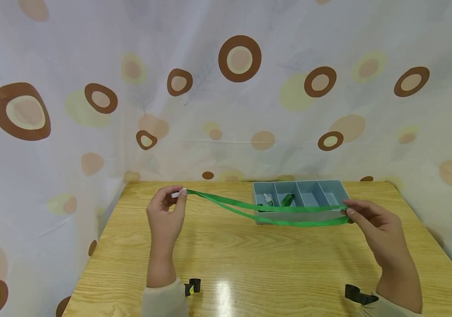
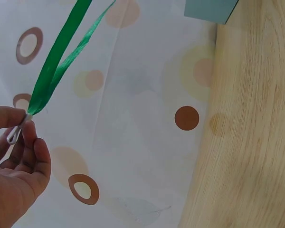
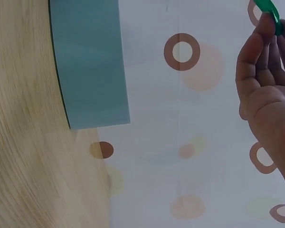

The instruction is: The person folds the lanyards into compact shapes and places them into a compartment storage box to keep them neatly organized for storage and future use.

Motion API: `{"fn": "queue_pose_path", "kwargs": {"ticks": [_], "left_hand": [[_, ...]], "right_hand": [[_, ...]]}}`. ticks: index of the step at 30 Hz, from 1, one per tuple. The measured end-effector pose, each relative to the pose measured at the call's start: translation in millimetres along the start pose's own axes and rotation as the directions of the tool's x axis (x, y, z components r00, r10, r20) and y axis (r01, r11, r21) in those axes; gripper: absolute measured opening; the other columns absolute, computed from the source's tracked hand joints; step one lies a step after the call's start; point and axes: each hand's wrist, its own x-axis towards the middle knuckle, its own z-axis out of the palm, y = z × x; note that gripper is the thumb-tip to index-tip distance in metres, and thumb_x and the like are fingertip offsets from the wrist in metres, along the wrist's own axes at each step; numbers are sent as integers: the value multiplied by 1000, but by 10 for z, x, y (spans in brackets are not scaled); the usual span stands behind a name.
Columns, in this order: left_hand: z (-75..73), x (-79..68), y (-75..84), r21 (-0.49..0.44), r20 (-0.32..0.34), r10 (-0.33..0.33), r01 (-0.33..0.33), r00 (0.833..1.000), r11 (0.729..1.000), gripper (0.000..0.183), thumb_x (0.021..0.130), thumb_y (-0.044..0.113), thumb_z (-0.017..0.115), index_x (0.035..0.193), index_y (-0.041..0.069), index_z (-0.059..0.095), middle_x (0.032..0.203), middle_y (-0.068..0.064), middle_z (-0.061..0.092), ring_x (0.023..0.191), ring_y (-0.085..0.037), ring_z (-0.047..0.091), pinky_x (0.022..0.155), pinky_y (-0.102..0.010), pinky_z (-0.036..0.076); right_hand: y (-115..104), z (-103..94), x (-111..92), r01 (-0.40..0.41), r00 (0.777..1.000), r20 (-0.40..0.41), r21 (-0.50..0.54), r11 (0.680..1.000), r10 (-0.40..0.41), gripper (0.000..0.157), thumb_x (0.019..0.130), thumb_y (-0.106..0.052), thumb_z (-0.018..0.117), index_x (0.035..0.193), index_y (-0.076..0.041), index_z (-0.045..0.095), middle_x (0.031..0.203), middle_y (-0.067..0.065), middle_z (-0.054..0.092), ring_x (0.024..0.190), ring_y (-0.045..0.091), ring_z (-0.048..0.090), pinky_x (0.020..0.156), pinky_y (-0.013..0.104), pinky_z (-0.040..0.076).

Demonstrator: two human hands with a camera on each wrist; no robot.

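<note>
A green lanyard (image 1: pixel 245 204) is stretched between both hands above the table, its two strands slightly apart and sagging a little. At its left end, my left hand (image 1: pixel 167 213) pinches the white clip (image 1: pixel 179 193) between thumb and fingers. The clip's looped tip (image 2: pixel 13 136) pokes out between the fingers in the left wrist view. My right hand (image 1: pixel 378 229) pinches the far end of the green loop, in front of the blue-grey box's right side. In the right wrist view only a short piece of green ribbon (image 3: pixel 270 12) shows above the fingertips.
Behind the lanyard, a blue-grey divided box (image 1: pixel 301 215) stands at the back of the wooden table (image 1: pixel 249 264). Its left compartments hold a white clip (image 1: pixel 267 199) and a folded green ribbon (image 1: pixel 287 200). A patterned curtain (image 1: pixel 210 110) hangs behind the table.
</note>
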Motion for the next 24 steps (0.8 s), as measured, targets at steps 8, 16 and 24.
{"fn": "queue_pose_path", "kwargs": {"ticks": [8,16,24], "left_hand": [[14,1,-12,0,-7,0,0,1000,1000,10,100,5,74,107,-2,75,102,-17,73,89,-12,69,81,-16,57],[-1,-4,-17,0,-3,9,-9,1000,1000,15,100,4,73,111,-7,73,104,-18,73,90,-17,70,80,-17,58],[8,-4,-8,-60,11,-73,74,997,995,18,105,7,66,123,2,70,113,-13,65,83,-13,77,76,-20,61]], "right_hand": [[4,19,-8,-32,983,-179,18,999,34,27,96,14,67,123,14,68,106,0,73,87,8,68,75,12,57],[12,16,-3,-118,957,-267,2,993,115,11,100,11,62,104,7,72,103,-5,75,88,6,69,72,13,53],[-5,3,-8,-88,986,-119,213,973,115,17,109,4,51,109,11,67,110,0,77,94,13,64,77,21,53]]}}
